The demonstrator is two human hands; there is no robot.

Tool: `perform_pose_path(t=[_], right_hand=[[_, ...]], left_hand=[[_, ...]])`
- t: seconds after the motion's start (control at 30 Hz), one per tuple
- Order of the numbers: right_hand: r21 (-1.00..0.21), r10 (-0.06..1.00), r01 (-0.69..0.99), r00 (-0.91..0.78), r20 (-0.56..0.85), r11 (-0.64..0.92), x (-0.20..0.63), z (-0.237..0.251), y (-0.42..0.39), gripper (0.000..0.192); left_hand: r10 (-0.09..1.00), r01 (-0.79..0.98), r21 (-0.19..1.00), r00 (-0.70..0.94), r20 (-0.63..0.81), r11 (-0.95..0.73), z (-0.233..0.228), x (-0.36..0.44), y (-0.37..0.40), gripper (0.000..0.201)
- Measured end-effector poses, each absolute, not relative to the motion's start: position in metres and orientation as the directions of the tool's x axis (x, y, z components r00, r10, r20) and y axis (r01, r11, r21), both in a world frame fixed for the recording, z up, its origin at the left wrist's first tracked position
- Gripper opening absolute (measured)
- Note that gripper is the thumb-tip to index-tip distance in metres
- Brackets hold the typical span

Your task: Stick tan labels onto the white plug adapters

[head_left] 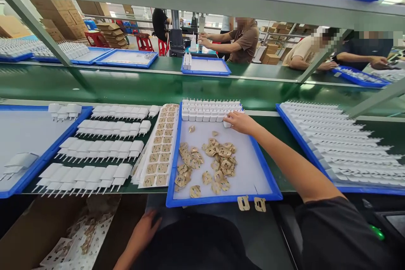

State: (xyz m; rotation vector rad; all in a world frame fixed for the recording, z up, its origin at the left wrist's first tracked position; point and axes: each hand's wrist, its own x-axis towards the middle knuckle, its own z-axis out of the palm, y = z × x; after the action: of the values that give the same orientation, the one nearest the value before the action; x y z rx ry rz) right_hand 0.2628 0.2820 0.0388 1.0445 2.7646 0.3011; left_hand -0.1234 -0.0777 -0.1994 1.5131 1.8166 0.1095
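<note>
Head view: right hand (241, 121) grips white charger (227, 124) by the charger row (209, 110).

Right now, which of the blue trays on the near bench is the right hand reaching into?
The right hand reaches into the middle blue tray, the only one strewn with loose gold stickers, touching a white plug by its far rows.

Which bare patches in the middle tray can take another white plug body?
The tray is bare right of the gold stickers, along its right rim, and between stickers and plug rows, where the right hand rests. The centre-left is crowded.
</note>
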Motion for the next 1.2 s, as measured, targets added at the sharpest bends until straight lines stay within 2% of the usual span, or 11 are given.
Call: perform_pose_path(t=[0.1,0.27,0.4,0.53,0.7,0.77,0.83,0.9,1.0,1.1,1.2], right_hand=[[0.264,0.639,0.595,-0.759,-0.123,0.759,0.263,0.041,0.283,0.046],[0.279,0.650,0.599,-0.745,-0.151,0.750,0.256,0.047,0.285,0.035],[0.266,0.683,0.639,-0.719,-0.126,0.722,0.259,0.063,0.267,0.040],[0.145,0.710,0.700,-0.703,-0.032,0.699,0.283,0.072,0.212,0.038],[0.016,0.710,0.716,-0.689,-0.146,0.698,0.310,0.055,0.135,0.032],[0.016,0.732,0.734,-0.675,-0.098,0.679,0.311,0.052,0.113,0.029],[-0.009,0.757,0.757,-0.652,0.039,0.653,0.305,0.053,0.093,0.024],[-0.141,0.783,0.777,-0.574,0.238,0.613,0.293,0.055,0.070,0.023],[-0.485,0.817,0.678,-0.325,0.476,0.552,0.266,0.044,0.029,0.034],[-0.688,0.852,0.536,-0.129,0.507,0.490,0.232,0.019,-0.008,0.042],[-0.751,0.858,0.464,-0.042,0.511,0.470,0.205,0.001,-0.031,0.042]], left_hand=[[0.891,0.821,0.505,-0.009,-0.454,0.266,-0.202,-0.125,-0.078,0.050],[0.897,0.792,0.557,0.027,-0.441,0.250,-0.201,-0.128,-0.076,0.049],[0.883,0.773,0.578,0.049,-0.467,0.263,-0.195,-0.131,-0.077,0.051],[0.867,0.780,0.565,0.059,-0.495,0.269,-0.184,-0.128,-0.078,0.051],[0.835,0.767,0.614,0.206,-0.511,0.187,-0.157,-0.107,-0.072,0.047],[0.814,0.751,0.646,0.287,-0.505,0.136,-0.136,-0.094,-0.068,0.045],[0.779,0.720,0.689,0.383,-0.496,0.085,-0.105,-0.079,-0.064,0.044],[0.735,0.639,0.769,0.510,-0.447,0.025,-0.068,-0.063,-0.061,0.040],[0.726,0.440,0.898,0.619,-0.300,-0.005,-0.017,-0.038,-0.053,0.034],[0.828,0.167,0.985,0.548,-0.119,0.031,0.007,-0.008,-0.043,0.044],[0.900,-0.132,0.987,0.434,-0.025,0.091,0.005,0.020,-0.033,0.066]])
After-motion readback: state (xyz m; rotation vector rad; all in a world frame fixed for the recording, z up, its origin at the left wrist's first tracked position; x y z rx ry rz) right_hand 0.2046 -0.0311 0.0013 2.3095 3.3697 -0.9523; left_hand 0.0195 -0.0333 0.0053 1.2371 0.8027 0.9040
